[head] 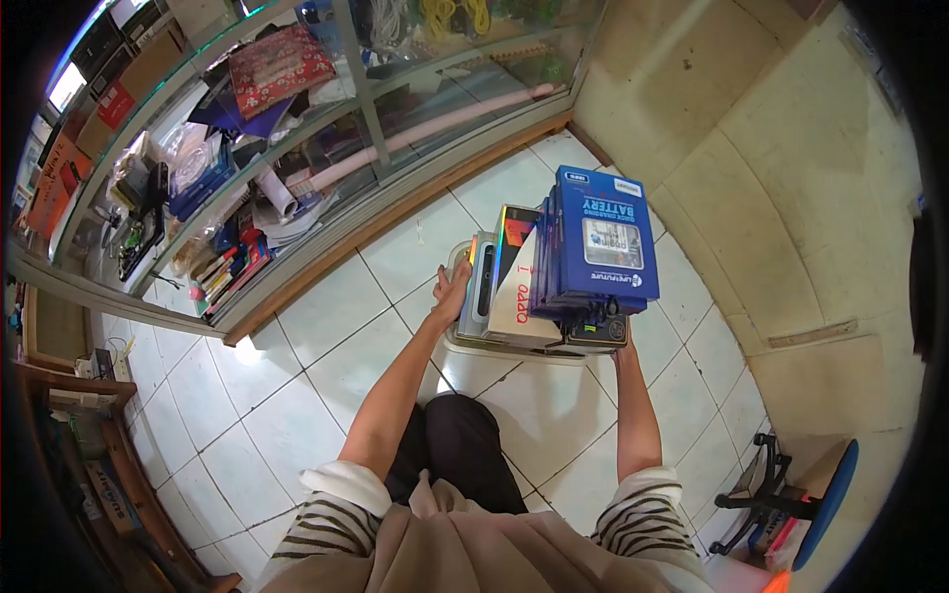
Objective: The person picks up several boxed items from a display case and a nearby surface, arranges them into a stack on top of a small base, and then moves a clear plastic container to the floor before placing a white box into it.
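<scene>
Both my hands hold a pale plastic container (454,346) above the floor, one at each side. It carries several upright boxes: a grey one (476,296) near my left hand (451,290), a cream phone box (511,302) with red handwriting, and a dark box (602,333) at the right. Stacked blue battery boxes (609,222) rise on the right and lean over the rest. My right hand (624,347) is at the container's right side, its fingers mostly hidden behind the load.
A glass display cabinet (363,126) with a wooden base rail (400,222) stands ahead and left, its shelves full of goods. A beige wall (734,200) runs along the right. Lower right is a blue-seated chair (829,504); lower left, a wooden shelf unit (133,482).
</scene>
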Tool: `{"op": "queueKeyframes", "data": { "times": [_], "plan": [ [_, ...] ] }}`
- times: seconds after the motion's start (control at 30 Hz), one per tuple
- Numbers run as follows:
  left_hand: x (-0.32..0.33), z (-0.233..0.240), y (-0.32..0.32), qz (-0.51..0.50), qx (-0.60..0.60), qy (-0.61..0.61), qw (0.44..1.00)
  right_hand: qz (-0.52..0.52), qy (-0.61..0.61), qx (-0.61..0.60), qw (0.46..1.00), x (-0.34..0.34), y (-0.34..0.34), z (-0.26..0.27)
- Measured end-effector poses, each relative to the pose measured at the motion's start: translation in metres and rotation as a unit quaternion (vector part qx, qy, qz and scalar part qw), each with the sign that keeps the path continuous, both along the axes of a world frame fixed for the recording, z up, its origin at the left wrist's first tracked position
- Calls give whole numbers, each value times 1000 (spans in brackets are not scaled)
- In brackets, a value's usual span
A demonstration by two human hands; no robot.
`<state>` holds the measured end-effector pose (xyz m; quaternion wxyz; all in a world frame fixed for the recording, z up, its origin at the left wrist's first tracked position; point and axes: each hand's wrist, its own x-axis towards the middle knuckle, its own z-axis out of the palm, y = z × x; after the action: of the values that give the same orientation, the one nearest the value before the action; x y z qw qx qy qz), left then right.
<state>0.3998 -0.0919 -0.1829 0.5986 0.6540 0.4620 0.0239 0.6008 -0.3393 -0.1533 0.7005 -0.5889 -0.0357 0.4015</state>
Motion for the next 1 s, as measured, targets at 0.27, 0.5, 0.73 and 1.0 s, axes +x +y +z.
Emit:
{"op": "queueKeyframes", "data": {
  "times": [0.27, 0.5, 0.73, 1.0],
  "plan": [
    [2, -18, 9, -4, 43, -44, 998, -8, -4, 12, 1000, -6, 11, 10],
    [3, -30, 11, -12, 34, -48, 998, -9, -5, 27, 1000, -5, 14, 9],
    [1, 4, -5, -27, 25, -69, 997, -14, 3, 26, 1000, 2, 2, 1],
    [-28, -78, 45, 11, -206, -249, 946, -38, -44, -5, 998, 5, 12, -4]
  ]
}}
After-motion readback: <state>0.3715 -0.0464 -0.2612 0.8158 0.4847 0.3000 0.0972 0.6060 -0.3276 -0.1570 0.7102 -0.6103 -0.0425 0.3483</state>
